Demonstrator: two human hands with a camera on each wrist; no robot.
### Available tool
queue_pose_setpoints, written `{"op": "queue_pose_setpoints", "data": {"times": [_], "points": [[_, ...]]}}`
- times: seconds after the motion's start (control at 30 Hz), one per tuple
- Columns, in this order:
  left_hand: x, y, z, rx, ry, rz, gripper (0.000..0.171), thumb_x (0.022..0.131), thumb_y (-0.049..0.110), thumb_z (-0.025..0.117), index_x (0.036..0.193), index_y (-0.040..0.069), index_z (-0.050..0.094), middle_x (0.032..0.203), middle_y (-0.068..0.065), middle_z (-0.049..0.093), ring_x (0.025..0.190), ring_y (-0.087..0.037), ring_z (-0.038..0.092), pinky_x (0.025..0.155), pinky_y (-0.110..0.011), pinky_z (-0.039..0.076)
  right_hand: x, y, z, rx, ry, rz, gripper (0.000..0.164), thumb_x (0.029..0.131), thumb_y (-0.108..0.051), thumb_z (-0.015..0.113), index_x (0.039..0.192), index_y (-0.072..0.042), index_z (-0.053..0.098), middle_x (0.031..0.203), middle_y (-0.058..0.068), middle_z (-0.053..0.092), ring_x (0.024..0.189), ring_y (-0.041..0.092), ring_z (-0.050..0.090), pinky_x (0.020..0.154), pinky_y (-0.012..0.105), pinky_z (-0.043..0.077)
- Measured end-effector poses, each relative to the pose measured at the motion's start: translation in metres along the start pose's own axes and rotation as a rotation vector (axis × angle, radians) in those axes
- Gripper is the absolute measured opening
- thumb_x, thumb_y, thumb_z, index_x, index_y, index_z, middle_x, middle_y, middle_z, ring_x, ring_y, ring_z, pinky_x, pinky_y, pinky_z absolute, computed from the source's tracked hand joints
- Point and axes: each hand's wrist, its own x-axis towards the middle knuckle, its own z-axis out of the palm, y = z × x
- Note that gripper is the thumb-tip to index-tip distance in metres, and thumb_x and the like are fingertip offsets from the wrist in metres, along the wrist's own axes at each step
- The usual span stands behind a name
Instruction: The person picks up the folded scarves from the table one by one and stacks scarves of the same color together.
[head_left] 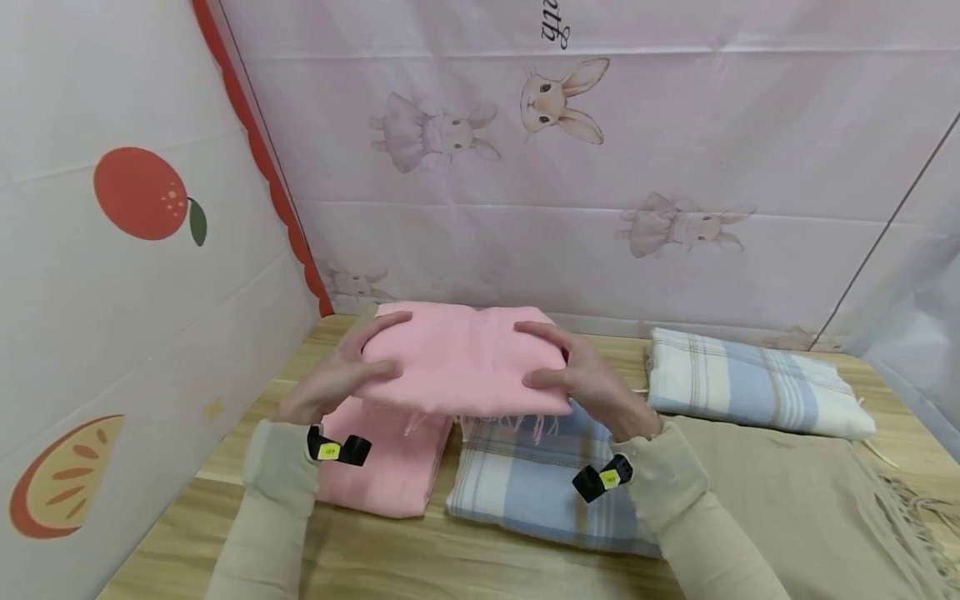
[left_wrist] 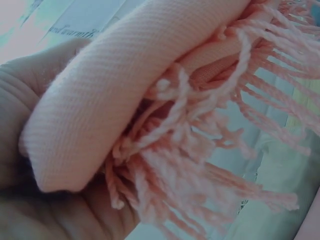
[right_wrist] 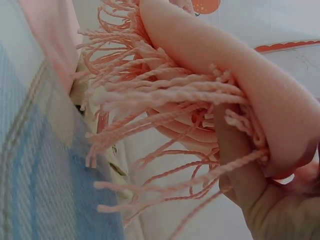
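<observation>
**Pink scarf (head_left: 465, 362) above the surface (head_left: 367, 554)**

Our left hand (head_left: 347, 365) and right hand (head_left: 592, 379) grip its ends; another pink cloth (head_left: 386, 475), two plaid cloths (head_left: 525, 487) and a beige cloth (head_left: 787, 492) lie there. Rabbits (head_left: 549, 102) adorn the back wall (head_left: 480, 262), fruit (head_left: 142, 193) the left wall (head_left: 67, 308).

On the wood-grain table (head_left: 375, 554) before me, a pink cloth (head_left: 390, 471) lies folded below my left hand (head_left: 347, 367), a plaid cloth (head_left: 517, 492) below my right hand (head_left: 588, 379); farther right, a fringed beige cloth (head_left: 780, 492) and, beyond it, a second plaid cloth (head_left: 757, 383).
</observation>
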Motion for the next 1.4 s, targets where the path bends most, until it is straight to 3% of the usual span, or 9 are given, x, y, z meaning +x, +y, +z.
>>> {"op": "queue_pose_setpoints", "data": {"times": [0.23,0.47,0.7,0.8,0.9,1.0,1.2,1.4], "points": [[-0.008,0.0,-0.003,-0.014,-0.003,0.02,0.07,0.097,0.008,0.067,0.158,0.021,0.038,0.167,-0.007,0.009,0.134,-0.036,0.038,0.09,-0.028,0.047,0.0,0.002,0.008,0.013,-0.009,-0.007,0.073,0.086,0.001,0.074,0.153,-0.017,0.048,0.132,0.023,0.053,0.096,0.025,0.062,0.079,0.032,0.055],[-0.02,0.0,-0.009,0.026,0.005,0.015,0.071,0.096,0.01,0.068,0.159,0.019,0.036,0.168,-0.006,0.008,0.143,-0.035,0.028,0.094,-0.026,0.042,-0.001,0.006,0.019,0.032,-0.013,-0.01,0.072,0.085,0.0,0.075,0.151,-0.019,0.051,0.139,0.018,0.052,0.104,0.023,0.061,0.085,0.032,0.053],[-0.029,-0.001,-0.015,0.026,0.02,-0.01,0.072,0.097,0.012,0.068,0.16,0.022,0.034,0.167,-0.007,0.011,0.138,-0.035,0.034,0.095,-0.028,0.042,-0.002,0.004,0.029,0.044,-0.015,-0.026,0.071,0.086,0.001,0.073,0.151,-0.016,0.05,0.128,0.022,0.056,0.09,0.022,0.064,0.076,0.032,0.056],[-0.033,-0.001,-0.017,0.03,0.025,-0.032,0.072,0.098,0.014,0.068,0.16,0.027,0.033,0.167,-0.005,0.011,0.138,-0.034,0.034,0.101,-0.037,0.039,-0.002,0.004,0.033,0.052,-0.015,-0.021,0.071,0.086,0.001,0.074,0.151,-0.016,0.051,0.132,0.021,0.055,0.096,0.023,0.063,0.078,0.032,0.055],[-0.036,-0.001,-0.019,0.031,0.023,-0.021,0.073,0.098,0.014,0.067,0.16,0.026,0.033,0.166,-0.006,0.012,0.136,-0.033,0.034,0.1,-0.034,0.04,-0.001,0.005,0.037,0.053,-0.011,-0.033,0.071,0.085,0.002,0.073,0.151,-0.014,0.051,0.134,0.023,0.054,0.101,0.024,0.061,0.08,0.032,0.055],[-0.038,-0.002,-0.022,0.035,0.028,0.002,0.073,0.097,0.012,0.068,0.16,0.022,0.033,0.165,-0.009,0.015,0.132,-0.032,0.035,0.09,-0.023,0.044,0.0,0.006,0.042,0.045,0.002,-0.036,0.071,0.085,0.003,0.073,0.151,-0.014,0.051,0.139,0.022,0.051,0.109,0.025,0.059,0.083,0.032,0.054],[-0.042,-0.003,-0.027,0.033,0.046,-0.001,0.074,0.096,0.01,0.069,0.161,0.019,0.033,0.166,-0.012,0.012,0.13,-0.032,0.033,0.085,-0.022,0.046,-0.001,0.005,0.048,0.048,-0.001,-0.019,0.07,0.086,0.001,0.074,0.15,-0.018,0.053,0.146,0.017,0.047,0.117,0.027,0.057,0.088,0.034,0.053],[-0.049,-0.002,-0.031,0.06,0.067,-0.001,0.073,0.097,0.01,0.068,0.161,0.019,0.034,0.166,-0.012,0.012,0.126,-0.031,0.033,0.081,-0.022,0.047,0.0,0.004,0.055,0.077,-0.025,-0.035,0.07,0.087,0.001,0.074,0.15,-0.017,0.052,0.142,0.018,0.051,0.111,0.025,0.06,0.086,0.034,0.053]]}}
